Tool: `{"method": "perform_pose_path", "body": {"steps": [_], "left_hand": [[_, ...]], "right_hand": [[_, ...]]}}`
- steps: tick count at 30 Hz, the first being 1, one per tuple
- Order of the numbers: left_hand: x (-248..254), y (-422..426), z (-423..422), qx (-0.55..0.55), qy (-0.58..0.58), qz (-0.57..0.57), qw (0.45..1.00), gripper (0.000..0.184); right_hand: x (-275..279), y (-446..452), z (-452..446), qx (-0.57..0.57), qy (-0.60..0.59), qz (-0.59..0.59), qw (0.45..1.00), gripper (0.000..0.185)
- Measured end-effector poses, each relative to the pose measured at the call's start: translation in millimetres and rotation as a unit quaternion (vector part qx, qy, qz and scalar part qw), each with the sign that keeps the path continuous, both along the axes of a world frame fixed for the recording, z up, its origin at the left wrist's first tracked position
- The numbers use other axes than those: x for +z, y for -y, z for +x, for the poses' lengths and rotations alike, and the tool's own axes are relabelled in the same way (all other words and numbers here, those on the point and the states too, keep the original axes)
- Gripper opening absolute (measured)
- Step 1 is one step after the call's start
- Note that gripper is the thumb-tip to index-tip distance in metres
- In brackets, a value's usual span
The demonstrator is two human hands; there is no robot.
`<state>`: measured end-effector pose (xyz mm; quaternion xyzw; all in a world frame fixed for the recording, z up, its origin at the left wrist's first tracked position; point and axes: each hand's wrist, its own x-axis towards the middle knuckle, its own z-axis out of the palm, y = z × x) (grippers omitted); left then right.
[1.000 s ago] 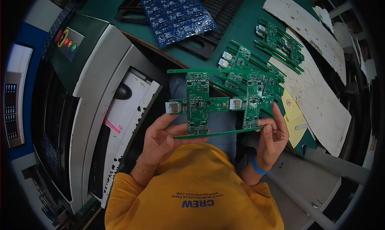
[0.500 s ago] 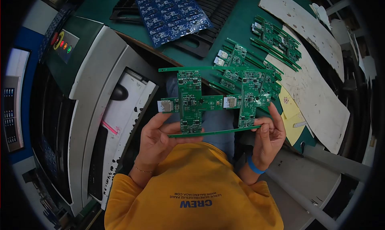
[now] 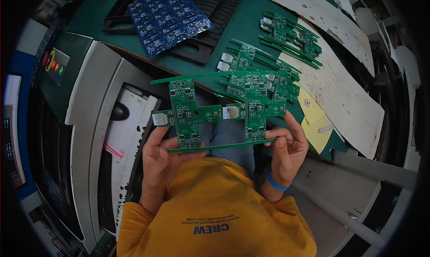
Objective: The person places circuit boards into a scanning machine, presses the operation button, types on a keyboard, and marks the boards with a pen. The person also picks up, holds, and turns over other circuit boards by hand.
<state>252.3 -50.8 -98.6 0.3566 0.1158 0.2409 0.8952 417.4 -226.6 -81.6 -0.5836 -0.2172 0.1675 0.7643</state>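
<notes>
Between my two hands is a green circuit board panel [image 3: 183, 111], held up in front of my lap. It has two cross-shaped boards joined by long thin rails at top and bottom, and each carries a white connector [image 3: 231, 112]. My left hand [image 3: 156, 160] grips the lower left corner, fingers behind the bottom rail. At the lower right, my right hand [image 3: 286, 149] pinches the panel's edge between thumb and fingers. Behind its upper right part, more green circuit boards [image 3: 246, 55] lie on the green table [image 3: 224, 37], partly covered by the held panel.
A blue circuit board panel [image 3: 168, 17] rests on a black slotted rack [image 3: 204, 55]. Another group of green boards [image 3: 291, 37] lies on white card sheets [image 3: 340, 77], near yellow paper [image 3: 316, 122]. On my left stands a machine [image 3: 83, 95] with lit buttons.
The table, machine and held panel have all shifted left in view, and the background a little upward. Both hands keep the same hold on the circuit board panel.
</notes>
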Motion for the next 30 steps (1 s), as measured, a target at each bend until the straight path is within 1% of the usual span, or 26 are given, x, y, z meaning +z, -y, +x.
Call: {"method": "perform_pose_path", "body": {"steps": [2,4,10,22,30], "left_hand": [[-1.9,-2.1,-0.8,-0.002,-0.001,-0.005,1.0,0.062],[-3.8,-4.6,-1.6,-0.017,0.022,-0.025,0.999,0.053],[-5.2,-4.7,-1.0,-0.006,0.022,-0.041,0.999,0.05],[-6.9,-3.6,-2.6,-0.002,0.035,-0.06,0.998,0.051],[-4.6,-3.9,-3.2,-0.009,0.025,-0.044,0.999,0.053]], "right_hand": [[0.4,0.2,-0.1,0.002,-0.001,-0.001,1.0,0.049],[-0.2,0.5,-0.3,0.008,0.003,0.004,1.0,0.05],[2.1,-2.2,-2.5,0.006,-0.002,0.007,1.0,0.05],[-0.9,-1.7,-1.7,0.012,0.0,0.011,1.0,0.05],[-3.0,-2.5,-1.1,0.011,0.001,0.014,1.0,0.049]]}}
